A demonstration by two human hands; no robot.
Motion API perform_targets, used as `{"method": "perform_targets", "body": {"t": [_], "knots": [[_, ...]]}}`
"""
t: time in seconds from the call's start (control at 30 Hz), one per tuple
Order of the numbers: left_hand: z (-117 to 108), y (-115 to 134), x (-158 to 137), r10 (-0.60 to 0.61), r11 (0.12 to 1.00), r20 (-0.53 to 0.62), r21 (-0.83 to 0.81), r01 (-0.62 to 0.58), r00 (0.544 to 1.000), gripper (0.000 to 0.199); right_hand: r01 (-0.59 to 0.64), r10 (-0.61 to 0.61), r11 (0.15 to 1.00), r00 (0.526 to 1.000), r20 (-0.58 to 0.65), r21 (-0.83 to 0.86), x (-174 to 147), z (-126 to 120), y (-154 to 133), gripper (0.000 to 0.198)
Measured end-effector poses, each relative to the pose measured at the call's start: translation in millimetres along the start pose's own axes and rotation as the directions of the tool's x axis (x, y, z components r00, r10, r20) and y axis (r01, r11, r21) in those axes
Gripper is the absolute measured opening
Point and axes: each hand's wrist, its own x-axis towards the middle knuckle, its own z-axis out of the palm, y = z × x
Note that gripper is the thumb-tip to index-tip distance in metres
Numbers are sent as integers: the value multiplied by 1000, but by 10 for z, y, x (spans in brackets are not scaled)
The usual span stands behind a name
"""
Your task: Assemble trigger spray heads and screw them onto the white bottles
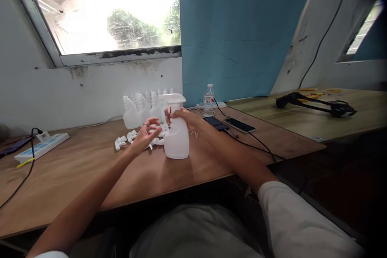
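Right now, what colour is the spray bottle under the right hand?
White, slightly translucent: the spray bottle, gripped near its neck by the right hand, shows best in the head view.

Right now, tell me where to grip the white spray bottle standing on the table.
Grip the spray bottle around its narrow neck, just under the trigger head, coming from the right. It stands upright, and the right hand already wraps there; the wide body below is harder to close around.
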Motion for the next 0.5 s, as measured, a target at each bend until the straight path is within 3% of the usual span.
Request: {"method": "perform_targets", "body": {"t": [0.07, 0.13, 0.23, 0.3, 0.4, 0.5], "knots": [[96, -84, -228, -64, 997, 138, 41, 59, 988, 49, 38, -37, 999, 998, -42, 20, -40, 53, -6, 25], [181, -117, -392, -54, 995, 194, 89, 37, 979, 56, 44, -42, 999, 998, -45, 25, -86, 126, -14, 27], [252, -106, -525, -22, 987, 143, 158, -1, 990, 67, 32, -32, 999, 999, -28, 28, -152, 262, -33, 25], [245, -79, -595, -42, 987, 129, 157, 22, 991, 62, 24, -25, 999, 999, 32, 45, -195, 351, -37, 29], [106, -28, -771, -92, 984, 121, 163, 72, 988, 51, 30, -24, 998, 994, 109, -52, -293, 430, 9, 46], [-284, -16, -1043, -183, 937, -39, 294, 186, 982, 51, 118, -104, 966, 992, 71, -228, -455, 434, 94, 58]]}}
